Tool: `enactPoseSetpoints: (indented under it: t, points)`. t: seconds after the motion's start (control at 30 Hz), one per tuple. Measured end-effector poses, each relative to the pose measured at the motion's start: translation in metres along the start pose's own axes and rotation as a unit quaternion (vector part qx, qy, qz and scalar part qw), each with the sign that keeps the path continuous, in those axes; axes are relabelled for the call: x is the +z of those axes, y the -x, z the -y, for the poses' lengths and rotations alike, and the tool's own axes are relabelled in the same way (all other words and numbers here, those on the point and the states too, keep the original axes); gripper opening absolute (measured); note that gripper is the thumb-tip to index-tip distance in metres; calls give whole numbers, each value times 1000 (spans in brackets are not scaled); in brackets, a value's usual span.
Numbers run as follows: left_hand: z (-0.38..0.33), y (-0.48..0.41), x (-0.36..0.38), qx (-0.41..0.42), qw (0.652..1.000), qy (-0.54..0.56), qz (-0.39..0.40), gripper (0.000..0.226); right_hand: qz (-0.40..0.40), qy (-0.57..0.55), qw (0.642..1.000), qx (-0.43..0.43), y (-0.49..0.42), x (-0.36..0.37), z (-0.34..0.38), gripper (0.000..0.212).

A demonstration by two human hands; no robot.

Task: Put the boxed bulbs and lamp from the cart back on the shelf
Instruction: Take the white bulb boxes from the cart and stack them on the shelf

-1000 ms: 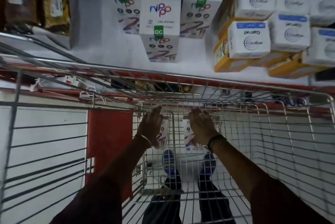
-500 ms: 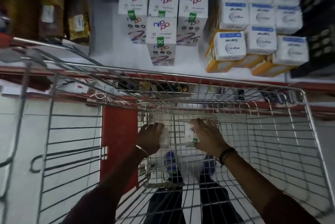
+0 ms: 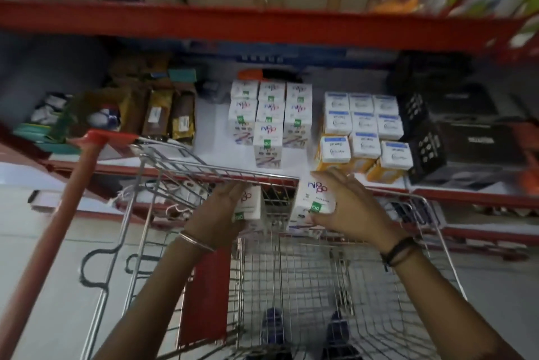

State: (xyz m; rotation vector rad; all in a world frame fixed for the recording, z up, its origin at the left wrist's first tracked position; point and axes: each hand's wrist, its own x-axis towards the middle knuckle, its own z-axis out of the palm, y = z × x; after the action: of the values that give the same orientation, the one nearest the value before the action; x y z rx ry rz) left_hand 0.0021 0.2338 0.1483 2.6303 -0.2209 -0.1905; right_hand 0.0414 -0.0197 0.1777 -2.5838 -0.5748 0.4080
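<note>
My left hand (image 3: 217,215) grips a white Nippo box (image 3: 250,208) above the front rim of the wire cart (image 3: 320,281). A second white Nippo box (image 3: 315,202) with a green QC sticker is held in my right hand (image 3: 350,211), just past the cart's front edge. Both boxes are lifted near the lower shelf (image 3: 210,132). On that shelf stand several matching Nippo boxes (image 3: 271,123) in rows, and to their right several white-and-orange bulb boxes (image 3: 364,132).
A red upper shelf beam (image 3: 262,21) runs overhead with cartons above it. Brown packets (image 3: 167,117) stand on the shelf's left, black crates (image 3: 425,138) on its right. The cart's red handle (image 3: 58,228) slants at left. My feet show through the cart's mesh.
Both hands have risen out of the cart basket, each with a box, to the cart's front rim near the shelf. The view has tilted upward, showing the upper shelf.
</note>
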Motion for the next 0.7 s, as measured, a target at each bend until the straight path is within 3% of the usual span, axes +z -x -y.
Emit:
enactPoseSetpoints:
  t: [0.33, 0.7]
  points:
    - [19, -69, -79, 4, 988, -52, -145, 73, -131, 71, 988, -32, -68, -68, 13, 79]
    - [53, -114, -31, -44, 993, -59, -94, 75, -111, 115, 987, 8, -123, -25, -5, 79]
